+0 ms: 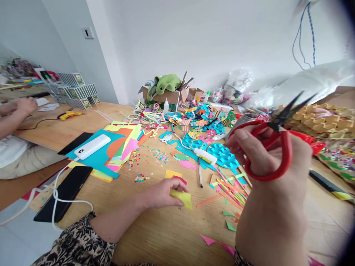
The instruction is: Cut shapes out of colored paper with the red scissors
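Observation:
Raised at the right and close to the camera, my right hand (266, 159) has its fingers through the red handles of a pair of scissors (285, 118). The dark blades point up and away, a little apart. Lower down, over the wooden table, my left hand (165, 194) pinches a piece of yellow paper (186, 199) between thumb and fingers. Just beyond that hand lie a yellow-orange paper piece (173, 173) and a red one (180, 180). Pink (217, 244) and green paper scraps (230, 225) lie between my two hands.
Coloured paper sheets (122, 136), a white power bank (93, 146) and a black phone (63, 194) with a white cable lie left. A glue bottle (205, 156), pen (200, 172) and paper strips (230, 188) sit centrally. A box cutter (330, 184) lies right. Another person's hands (26, 105) work far left.

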The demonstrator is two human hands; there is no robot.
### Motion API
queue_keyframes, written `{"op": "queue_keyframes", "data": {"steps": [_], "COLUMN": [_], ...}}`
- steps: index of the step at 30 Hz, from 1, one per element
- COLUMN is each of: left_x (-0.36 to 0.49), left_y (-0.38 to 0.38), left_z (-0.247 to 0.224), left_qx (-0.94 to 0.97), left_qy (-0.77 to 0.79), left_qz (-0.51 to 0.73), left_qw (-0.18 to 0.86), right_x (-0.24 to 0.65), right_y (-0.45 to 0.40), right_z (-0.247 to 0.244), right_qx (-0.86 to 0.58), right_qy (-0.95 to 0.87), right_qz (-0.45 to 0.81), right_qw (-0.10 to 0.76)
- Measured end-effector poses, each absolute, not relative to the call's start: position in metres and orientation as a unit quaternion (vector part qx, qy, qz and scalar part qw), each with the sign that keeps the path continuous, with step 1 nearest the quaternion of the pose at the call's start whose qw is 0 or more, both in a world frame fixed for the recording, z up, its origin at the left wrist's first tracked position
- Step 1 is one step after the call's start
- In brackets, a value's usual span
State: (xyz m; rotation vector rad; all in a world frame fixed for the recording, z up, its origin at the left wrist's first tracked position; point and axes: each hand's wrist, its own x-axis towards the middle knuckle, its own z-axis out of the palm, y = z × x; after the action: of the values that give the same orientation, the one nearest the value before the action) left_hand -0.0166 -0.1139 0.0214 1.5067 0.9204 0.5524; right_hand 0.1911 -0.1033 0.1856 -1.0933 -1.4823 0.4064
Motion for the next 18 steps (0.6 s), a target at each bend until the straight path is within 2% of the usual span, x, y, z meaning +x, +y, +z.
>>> {"op": "queue_keyframes", "data": {"steps": [2,4,7,9,13,18], "left_x": [-0.023,-0.03,-0.034,-0.031,-0.012,0.002], "left_y": [-0.103,-0.09,-0.068,-0.056,-0.042,-0.036], "left_z": [0.033,0.052,0.084,0.101,0.109,0.087], "left_qx": [0.561,0.476,0.38,0.356,0.349,0.355], "left_qy": [0.399,0.404,0.387,0.381,0.386,0.423], "left_qz": [0.325,0.41,0.52,0.567,0.578,0.538], "left_qw": [0.649,0.665,0.66,0.638,0.629,0.638], "right_x": [0.192,0.19,0.185,0.18,0.174,0.174], "right_y": [-0.095,-0.083,-0.064,-0.053,-0.042,-0.034], "right_z": [0.183,0.176,0.159,0.148,0.135,0.128], "right_qx": [-0.48,-0.492,-0.485,-0.475,-0.464,-0.484], "right_qy": [-0.629,-0.644,-0.68,-0.699,-0.693,-0.67], "right_qz": [0.233,0.299,0.353,0.353,0.37,0.395], "right_qw": [0.565,0.503,0.421,0.401,0.409,0.402]}}
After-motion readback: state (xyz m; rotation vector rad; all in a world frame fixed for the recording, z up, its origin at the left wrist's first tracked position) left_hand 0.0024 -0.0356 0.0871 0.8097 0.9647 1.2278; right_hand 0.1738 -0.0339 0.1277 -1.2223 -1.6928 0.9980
